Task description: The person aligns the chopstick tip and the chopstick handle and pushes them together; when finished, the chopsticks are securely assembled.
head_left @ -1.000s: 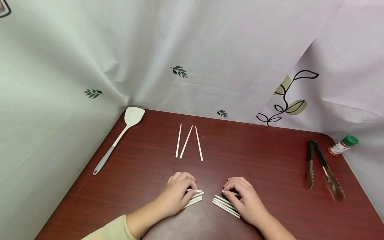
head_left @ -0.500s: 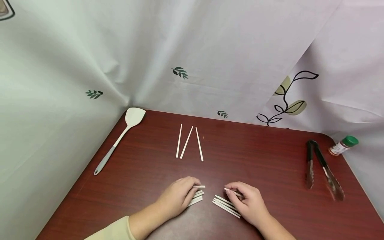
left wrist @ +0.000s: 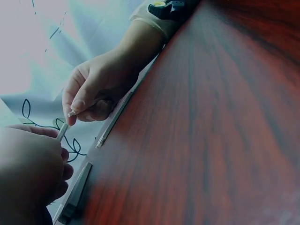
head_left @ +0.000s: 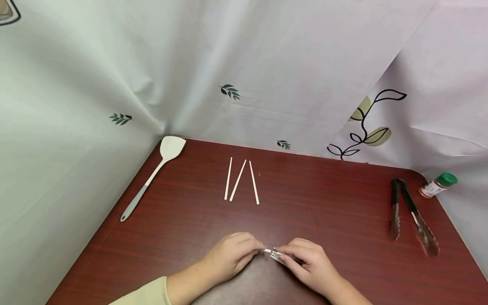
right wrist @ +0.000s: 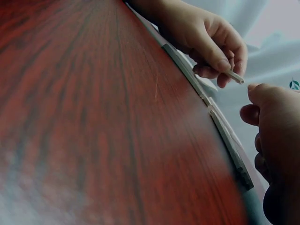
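Between thumb and fingers, my left hand (head_left: 236, 256) pinches a short pale stick (right wrist: 236, 77), its free end pointing toward the other hand. My right hand (head_left: 310, 262) pinches another short stick (left wrist: 72, 113); in the left wrist view the two stick ends come close together above the table. Under the right fingertips, a group of similar short sticks (head_left: 277, 257) lies on the tabletop, mostly covered in the head view. A second group (left wrist: 80, 185) lies beside the left hand in the left wrist view, hidden by that hand from the head camera.
Three longer white sticks (head_left: 237, 181) lie farther back on the dark red table (head_left: 324, 195). A white spatula (head_left: 154, 173) rests at the left edge. Metal tongs (head_left: 413, 214) with black handles and a green-capped jar (head_left: 438, 185) are at the right. Patterned cloth (head_left: 267, 76) hangs behind.
Both hands have moved toward each other, each carrying its short stick from above its own group. The left hand now covers its group; the right has come down over its sticks' ends.
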`<state>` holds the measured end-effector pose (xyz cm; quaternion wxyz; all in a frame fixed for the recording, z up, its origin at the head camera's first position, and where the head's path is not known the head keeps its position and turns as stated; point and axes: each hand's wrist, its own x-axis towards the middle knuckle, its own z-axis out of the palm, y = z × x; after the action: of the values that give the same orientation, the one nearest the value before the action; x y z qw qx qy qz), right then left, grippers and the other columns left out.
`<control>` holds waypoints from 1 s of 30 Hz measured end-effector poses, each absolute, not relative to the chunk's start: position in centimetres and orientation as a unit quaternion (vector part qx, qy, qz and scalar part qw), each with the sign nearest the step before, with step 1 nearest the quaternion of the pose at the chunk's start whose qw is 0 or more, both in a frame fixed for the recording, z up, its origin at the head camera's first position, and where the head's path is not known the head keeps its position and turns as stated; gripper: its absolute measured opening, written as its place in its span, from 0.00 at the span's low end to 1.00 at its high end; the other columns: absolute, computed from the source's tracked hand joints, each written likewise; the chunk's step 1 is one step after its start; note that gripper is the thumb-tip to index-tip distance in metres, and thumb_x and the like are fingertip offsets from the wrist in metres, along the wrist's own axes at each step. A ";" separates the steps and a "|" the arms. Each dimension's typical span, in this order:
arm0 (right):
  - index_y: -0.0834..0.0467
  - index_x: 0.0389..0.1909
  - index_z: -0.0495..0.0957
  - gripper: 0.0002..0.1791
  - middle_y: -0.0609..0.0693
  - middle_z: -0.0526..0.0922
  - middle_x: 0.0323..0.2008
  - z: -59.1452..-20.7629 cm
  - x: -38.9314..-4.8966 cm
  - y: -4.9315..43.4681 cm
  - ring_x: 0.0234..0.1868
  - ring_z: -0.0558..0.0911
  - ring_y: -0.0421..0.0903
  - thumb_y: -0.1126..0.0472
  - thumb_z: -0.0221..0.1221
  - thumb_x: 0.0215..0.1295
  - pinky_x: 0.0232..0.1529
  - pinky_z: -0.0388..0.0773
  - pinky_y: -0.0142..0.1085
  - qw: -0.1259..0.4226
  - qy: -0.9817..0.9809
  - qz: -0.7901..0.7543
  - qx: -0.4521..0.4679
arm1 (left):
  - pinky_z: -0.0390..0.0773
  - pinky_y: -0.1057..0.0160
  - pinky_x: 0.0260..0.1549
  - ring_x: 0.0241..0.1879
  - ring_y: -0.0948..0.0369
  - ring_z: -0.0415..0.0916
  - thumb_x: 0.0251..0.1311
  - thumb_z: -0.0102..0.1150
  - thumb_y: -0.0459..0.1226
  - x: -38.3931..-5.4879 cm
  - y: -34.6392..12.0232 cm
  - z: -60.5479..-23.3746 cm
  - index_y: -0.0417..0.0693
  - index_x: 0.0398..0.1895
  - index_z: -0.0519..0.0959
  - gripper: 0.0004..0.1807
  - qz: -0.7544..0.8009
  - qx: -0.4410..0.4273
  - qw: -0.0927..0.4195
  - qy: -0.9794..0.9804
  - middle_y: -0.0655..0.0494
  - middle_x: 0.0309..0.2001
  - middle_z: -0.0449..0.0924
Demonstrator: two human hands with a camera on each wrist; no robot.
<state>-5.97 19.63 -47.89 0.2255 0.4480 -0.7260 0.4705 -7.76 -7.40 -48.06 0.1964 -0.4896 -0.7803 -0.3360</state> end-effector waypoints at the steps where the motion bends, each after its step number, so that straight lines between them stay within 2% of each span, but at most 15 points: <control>1: 0.62 0.45 0.89 0.05 0.48 0.88 0.35 -47.9 -6.0 19.6 0.33 0.83 0.38 0.67 0.68 0.72 0.36 0.79 0.26 0.226 -0.725 0.468 0.451 | 0.80 0.69 0.54 0.47 0.68 0.84 0.73 0.63 0.33 -7.8 -7.4 -48.1 0.50 0.51 0.86 0.08 -0.341 -0.491 0.195 -0.777 0.63 0.46 0.86; 5: 0.62 0.46 0.89 0.06 0.48 0.89 0.35 -48.1 -6.1 19.8 0.34 0.84 0.37 0.67 0.68 0.72 0.38 0.80 0.26 0.226 -0.724 0.460 0.462 | 0.81 0.70 0.52 0.46 0.69 0.85 0.67 0.70 0.31 -7.8 -7.1 -48.2 0.50 0.51 0.87 0.12 -0.356 -0.501 0.200 -0.763 0.63 0.45 0.88; 9: 0.61 0.47 0.89 0.07 0.47 0.89 0.36 -48.3 -5.9 19.9 0.35 0.84 0.36 0.67 0.68 0.72 0.39 0.79 0.25 0.220 -0.727 0.451 0.468 | 0.81 0.69 0.52 0.47 0.68 0.86 0.63 0.73 0.30 -7.7 -6.9 -48.2 0.50 0.51 0.87 0.14 -0.356 -0.513 0.208 -0.753 0.62 0.46 0.88; 18: 0.62 0.48 0.89 0.07 0.48 0.89 0.37 -48.4 -6.0 19.7 0.37 0.86 0.38 0.66 0.67 0.73 0.42 0.82 0.28 0.212 -0.725 0.443 0.483 | 0.81 0.67 0.55 0.49 0.67 0.86 0.65 0.72 0.31 -7.4 -7.0 -48.4 0.50 0.48 0.88 0.11 -0.355 -0.520 0.214 -0.747 0.62 0.45 0.89; 30: 0.62 0.44 0.89 0.07 0.47 0.88 0.34 -47.9 -5.9 19.4 0.33 0.84 0.37 0.64 0.65 0.76 0.39 0.81 0.27 0.219 -0.722 0.436 0.490 | 0.81 0.66 0.55 0.48 0.69 0.86 0.65 0.71 0.31 -7.3 -6.9 -48.4 0.49 0.46 0.89 0.09 -0.374 -0.518 0.196 -0.744 0.61 0.44 0.90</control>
<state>-5.86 19.36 -47.95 0.2190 0.4899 -0.7223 0.4363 -7.26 -6.90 -48.39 0.1965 -0.5182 -0.7435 -0.3743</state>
